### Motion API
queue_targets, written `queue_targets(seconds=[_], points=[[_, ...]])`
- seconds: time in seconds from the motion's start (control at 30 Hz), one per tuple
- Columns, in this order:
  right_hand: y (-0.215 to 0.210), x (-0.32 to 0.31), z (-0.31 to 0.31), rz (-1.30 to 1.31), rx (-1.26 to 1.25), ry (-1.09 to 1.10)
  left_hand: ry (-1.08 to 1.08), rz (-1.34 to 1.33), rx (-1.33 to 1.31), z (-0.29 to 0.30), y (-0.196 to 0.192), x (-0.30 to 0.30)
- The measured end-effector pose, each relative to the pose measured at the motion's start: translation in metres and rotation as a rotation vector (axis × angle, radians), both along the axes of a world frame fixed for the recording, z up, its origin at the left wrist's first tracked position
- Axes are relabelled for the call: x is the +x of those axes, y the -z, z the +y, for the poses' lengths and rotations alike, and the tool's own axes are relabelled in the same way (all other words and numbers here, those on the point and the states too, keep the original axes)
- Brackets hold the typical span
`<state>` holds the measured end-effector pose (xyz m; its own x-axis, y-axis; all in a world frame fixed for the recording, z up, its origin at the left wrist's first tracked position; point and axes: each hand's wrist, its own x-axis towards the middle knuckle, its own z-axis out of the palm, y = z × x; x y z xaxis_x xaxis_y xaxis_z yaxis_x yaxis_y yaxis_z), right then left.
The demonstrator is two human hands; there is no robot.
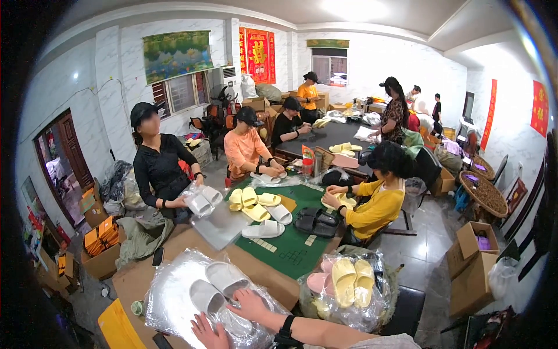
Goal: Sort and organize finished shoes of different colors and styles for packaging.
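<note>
A pair of grey-white slippers [206,298] lies on clear plastic bags [168,291] at the near edge of the table. My right hand [249,305], with a black band at the wrist, rests on the nearer part of the pair, fingers stretched over it and not wrapped round. Lower down, my left hand [209,333] lies flat on the plastic with its fingers spread. Whether the slippers are inside a bag or on top of it, I cannot tell.
Right of my arm, a plastic-wrapped heap holds yellow slippers [344,282] and pink ones. Ahead, a green mat [285,253] carries yellow, white and black slippers [317,222]. A phone [158,256] lies left. Several people work round the tables; cartons [474,270] stand at right.
</note>
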<state>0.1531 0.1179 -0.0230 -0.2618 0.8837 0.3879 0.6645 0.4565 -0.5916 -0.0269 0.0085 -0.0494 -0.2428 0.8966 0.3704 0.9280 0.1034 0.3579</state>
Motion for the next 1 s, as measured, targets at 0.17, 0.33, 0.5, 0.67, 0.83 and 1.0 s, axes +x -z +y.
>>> queue_targets(seconds=[0.17,0.33,0.5,0.67,0.83,1.0], points=[[0.000,-0.002,-0.001,-0.008,0.008,0.005,0.008,-0.014,0.011,-0.002,-0.007,0.001],[0.000,-0.001,0.001,-0.005,0.003,0.006,0.006,-0.005,0.012,0.000,-0.007,0.002],[-0.002,-0.001,0.001,-0.013,0.006,-0.004,0.017,-0.002,0.036,-0.001,-0.006,0.002],[-0.002,0.000,0.002,-0.029,0.015,0.000,0.013,-0.024,0.000,0.001,-0.009,0.003],[0.000,0.000,0.001,0.007,0.016,-0.007,0.009,-0.019,0.003,-0.001,-0.010,0.003],[-0.001,0.000,0.001,0.001,0.004,-0.005,0.013,-0.025,0.007,0.000,-0.008,0.002]])
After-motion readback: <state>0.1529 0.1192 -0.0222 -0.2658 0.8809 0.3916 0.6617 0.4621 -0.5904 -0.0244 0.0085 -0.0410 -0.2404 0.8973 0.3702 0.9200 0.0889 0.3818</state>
